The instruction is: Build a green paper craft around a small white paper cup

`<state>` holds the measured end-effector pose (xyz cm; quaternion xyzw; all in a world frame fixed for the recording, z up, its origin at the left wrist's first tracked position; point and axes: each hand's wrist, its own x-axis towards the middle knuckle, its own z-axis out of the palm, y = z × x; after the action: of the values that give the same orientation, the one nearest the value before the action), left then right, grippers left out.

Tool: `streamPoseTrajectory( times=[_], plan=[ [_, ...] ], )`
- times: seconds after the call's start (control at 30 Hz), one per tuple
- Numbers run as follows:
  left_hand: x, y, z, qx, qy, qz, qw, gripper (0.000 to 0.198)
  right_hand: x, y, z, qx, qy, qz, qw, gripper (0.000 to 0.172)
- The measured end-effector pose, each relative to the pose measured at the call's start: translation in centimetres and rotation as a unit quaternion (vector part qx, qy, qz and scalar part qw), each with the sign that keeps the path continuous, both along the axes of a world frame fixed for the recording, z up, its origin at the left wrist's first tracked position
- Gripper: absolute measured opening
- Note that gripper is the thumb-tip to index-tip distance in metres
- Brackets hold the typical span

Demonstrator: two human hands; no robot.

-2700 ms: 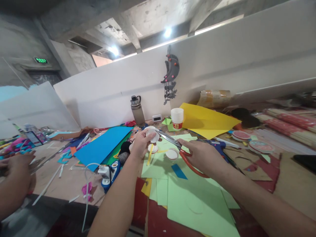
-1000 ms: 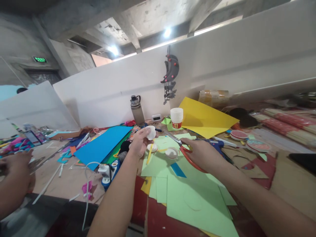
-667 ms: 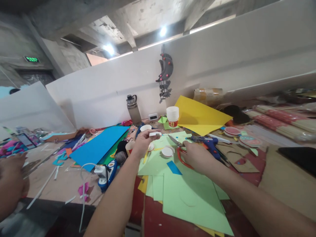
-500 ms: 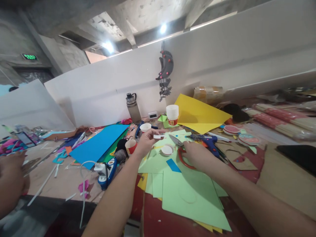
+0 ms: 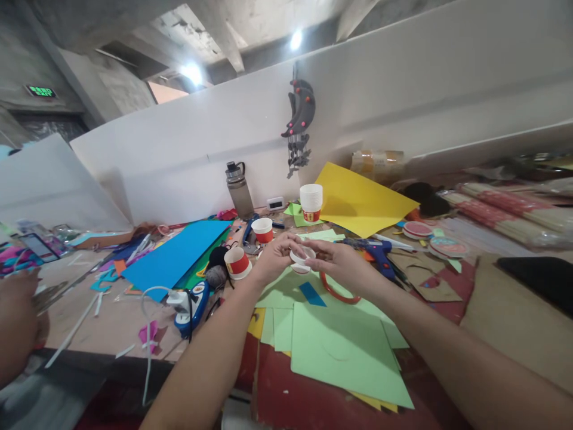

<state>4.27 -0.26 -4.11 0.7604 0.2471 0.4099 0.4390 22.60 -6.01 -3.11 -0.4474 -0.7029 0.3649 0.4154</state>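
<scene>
My left hand point(image 5: 276, 260) and my right hand point(image 5: 341, 264) meet above the light green paper sheets point(image 5: 340, 346). Both pinch a small white cut-off cup piece point(image 5: 301, 257) between their fingertips. The red loop handle of the scissors point(image 5: 341, 294) shows just under my right hand, against the green paper; its blades are hidden. A small blue paper scrap point(image 5: 312, 293) lies on the green sheets close to my hands.
Red-and-white paper cups point(image 5: 237, 263) point(image 5: 262, 230) and a cup stack point(image 5: 310, 202) stand behind my hands. A water bottle point(image 5: 237, 191), a blue sheet point(image 5: 179, 260), a yellow sheet point(image 5: 358, 203) and a blue glue gun point(image 5: 378, 254) lie around. Another person's hand point(image 5: 18, 319) is at the far left.
My left hand lowered the white piece toward the table. My right hand stopped pointing the scissors, dropped them low and came over to pinch the same piece. The view tilted down.
</scene>
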Motion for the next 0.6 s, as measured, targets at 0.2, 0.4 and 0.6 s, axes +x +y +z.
streamPoseTrajectory(
  times=[0.2,0.4,0.6],
  plan=[
    [-1.0,0.2,0.7,-0.046,0.133,0.076,0.987,0.072,0.6,1.1,-0.7,0.011,-0.025,-0.067,0.997,0.039],
    [-1.0,-0.2,0.0,0.059,0.344,0.103,0.931,0.060,0.2,1.9,-2.2,0.032,-0.112,-0.068,0.991,0.046],
    [-0.3,-0.3,-0.3,0.116,0.368,0.124,0.914,0.046,-0.3,1.8,-2.4,0.050,-0.168,-0.064,0.982,0.042]
  ],
)
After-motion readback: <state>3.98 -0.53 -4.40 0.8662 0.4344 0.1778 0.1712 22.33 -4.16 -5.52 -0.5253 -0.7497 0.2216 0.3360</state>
